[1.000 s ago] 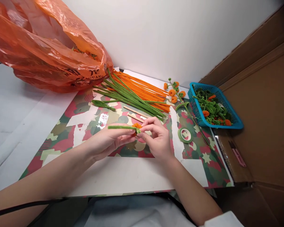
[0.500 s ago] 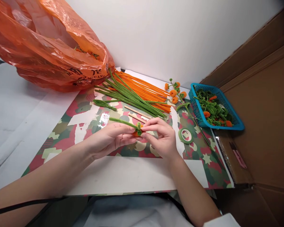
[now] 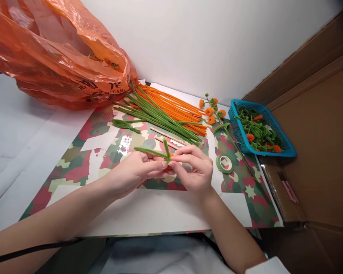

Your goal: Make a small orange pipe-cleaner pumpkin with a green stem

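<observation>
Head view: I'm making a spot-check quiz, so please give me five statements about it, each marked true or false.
1. The left hand and the right hand both hold a green-and-orange piece. True.
2. The tape roll sits inside the blue basket. False: it lies outside, on the patterned surface.
3. Two thin wooden sticks lie just beyond the hands. True.
4. The flower sprig beside the basket has blue blooms. False: they are orange.
5. An orange plastic bag stands at the picture's left. True.
</observation>
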